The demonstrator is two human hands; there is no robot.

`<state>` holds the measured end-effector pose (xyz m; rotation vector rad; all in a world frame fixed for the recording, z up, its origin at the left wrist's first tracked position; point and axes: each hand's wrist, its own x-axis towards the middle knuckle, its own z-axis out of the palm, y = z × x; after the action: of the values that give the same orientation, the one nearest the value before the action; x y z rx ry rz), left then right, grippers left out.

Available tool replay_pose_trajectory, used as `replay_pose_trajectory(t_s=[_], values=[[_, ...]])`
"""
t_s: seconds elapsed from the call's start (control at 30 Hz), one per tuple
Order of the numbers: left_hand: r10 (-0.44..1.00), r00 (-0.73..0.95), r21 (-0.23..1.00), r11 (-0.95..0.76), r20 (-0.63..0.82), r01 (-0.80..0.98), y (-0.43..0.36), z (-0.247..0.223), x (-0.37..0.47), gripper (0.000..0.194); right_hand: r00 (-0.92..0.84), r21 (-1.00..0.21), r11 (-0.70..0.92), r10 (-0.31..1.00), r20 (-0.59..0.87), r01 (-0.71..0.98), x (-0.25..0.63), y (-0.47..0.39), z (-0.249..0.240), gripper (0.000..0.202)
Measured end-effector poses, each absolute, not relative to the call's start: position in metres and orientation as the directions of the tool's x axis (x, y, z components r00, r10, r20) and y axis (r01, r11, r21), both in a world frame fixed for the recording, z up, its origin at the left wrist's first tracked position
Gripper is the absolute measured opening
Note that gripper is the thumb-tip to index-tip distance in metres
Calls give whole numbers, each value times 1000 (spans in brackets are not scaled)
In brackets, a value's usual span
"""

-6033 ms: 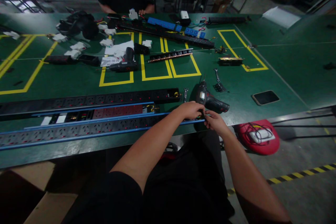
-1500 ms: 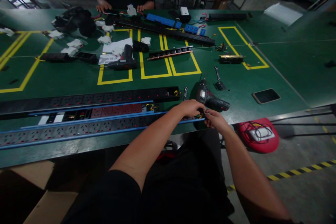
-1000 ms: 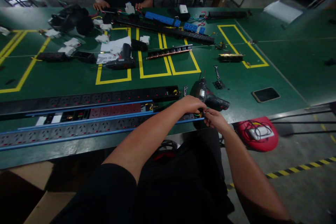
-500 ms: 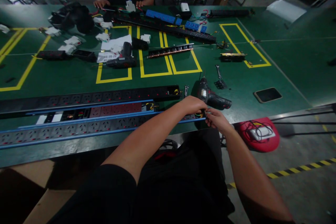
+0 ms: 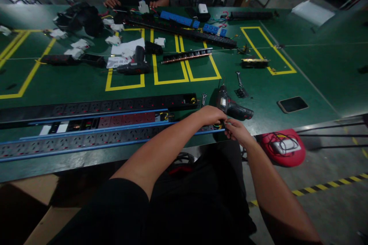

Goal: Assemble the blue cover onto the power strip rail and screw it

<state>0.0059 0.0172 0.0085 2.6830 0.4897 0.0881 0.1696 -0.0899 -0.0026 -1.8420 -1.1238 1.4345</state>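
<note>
A long socket strip with blue edges [image 5: 97,141] lies along the table's near edge. At its right end, yellow-green wires show beside a small dark part. My left hand [image 5: 213,115] is bent over this end, its fingers closed and mostly hidden. From the right, my right hand [image 5: 236,130] meets it, with thumb and fingers pinched at the same end; what they pinch is too small to name. Just beyond my hands lies a black power drill [image 5: 232,105]. A black socket strip [image 5: 123,104] and a shorter brown socket row [image 5: 126,120] lie behind the near strip.
A phone [image 5: 292,104] lies to the right, and small wrenches [image 5: 239,79] lie past the drill. Another drill [image 5: 135,65], white connectors and socket parts are spread farther back. A person's hands [image 5: 112,1] rest at the far edge. A red stool [image 5: 283,147] stands at right.
</note>
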Motion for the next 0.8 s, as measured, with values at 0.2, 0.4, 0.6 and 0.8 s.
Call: replay_pose_trajectory(t_s=[0.2,0.4,0.6,0.8], values=[[312,949,395,-868,-42,303,20,12,6,25,51,-832,-491,867,-496,256,173,-90,-6,25],[323,946,413,-857,-39,309,18,13,4,28,75,-827,-496,865,-495,265,171,-91,-5,25],[348,937,406,-854,-20,326,15,13,3,26,59,-835,-478,875,-481,274,172,-90,-7,25],[360,932,426,-839,-35,339,13,16,3,26,58,-833,-487,870,-490,262,173,-91,-8,29]])
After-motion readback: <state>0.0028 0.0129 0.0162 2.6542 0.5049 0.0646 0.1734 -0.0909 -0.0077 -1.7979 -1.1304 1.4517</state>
